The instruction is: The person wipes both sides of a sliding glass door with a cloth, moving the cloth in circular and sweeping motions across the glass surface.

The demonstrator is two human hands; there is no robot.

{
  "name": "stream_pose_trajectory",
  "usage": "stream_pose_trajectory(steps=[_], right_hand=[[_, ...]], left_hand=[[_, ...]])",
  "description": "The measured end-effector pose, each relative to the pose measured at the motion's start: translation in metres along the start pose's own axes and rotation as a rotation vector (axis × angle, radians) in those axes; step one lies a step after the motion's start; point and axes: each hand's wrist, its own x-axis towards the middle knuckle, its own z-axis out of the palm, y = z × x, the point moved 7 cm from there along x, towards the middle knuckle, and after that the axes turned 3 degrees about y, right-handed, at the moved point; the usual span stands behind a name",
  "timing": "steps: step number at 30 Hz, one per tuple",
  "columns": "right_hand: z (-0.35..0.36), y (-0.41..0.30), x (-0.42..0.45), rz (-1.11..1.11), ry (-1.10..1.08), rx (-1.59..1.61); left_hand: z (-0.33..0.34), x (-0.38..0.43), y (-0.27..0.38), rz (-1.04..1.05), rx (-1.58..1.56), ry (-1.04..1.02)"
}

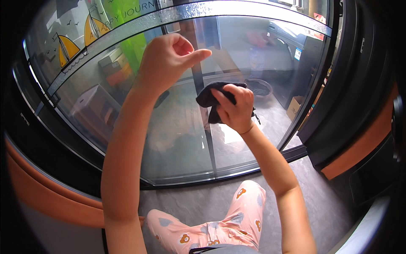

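Before me stands a glass sliding door [177,133] with dark frames. My right hand [234,106] grips a bunched black cloth [206,95] close to the glass, and a short dark cord hangs from the cloth. To its upper left, my left hand [171,57] is raised in front of the pane, its thumb pointing right and its other fingers curled. It holds nothing that I can see. A frosted band [203,10] crosses the upper glass, with yellow sailboat decals [67,49] and lettering on the left.
Behind the glass are a front-loading washing machine [287,35], a round basket [269,89], stacked boxes [115,65] and a cardboard box [295,104]. Orange-and-black panels [364,139] flank the door. My knees, in pink patterned trousers [244,206], are just below it.
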Motion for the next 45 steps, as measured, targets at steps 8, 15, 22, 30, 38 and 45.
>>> stream_pose_trajectory(steps=[8, 15, 22, 30, 38, 45], right_hand=[[0.001, 0.027, 0.133, -0.108, 0.164, -0.023], [0.034, -0.036, -0.057, -0.467, -0.498, -0.063], [0.009, 0.012, 0.140, -0.091, 0.062, -0.165], [0.072, -0.085, -0.053, -0.605, -0.378, -0.141], [-0.015, 0.059, 0.101, 0.013, -0.009, -0.507], [0.092, -0.096, 0.080, -0.251, -0.156, -0.247]], left_hand=[[-0.012, -0.044, -0.024, -0.104, -0.556, 0.136], [-0.018, -0.117, -0.043, -0.072, -0.373, 0.277], [-0.024, -0.177, -0.072, 0.070, -0.053, 0.304], [-0.009, -0.197, -0.071, 0.096, -0.068, 0.362], [-0.030, -0.200, -0.094, 0.032, 0.668, 0.318], [-0.023, -0.200, -0.107, -0.046, 0.662, 0.222]])
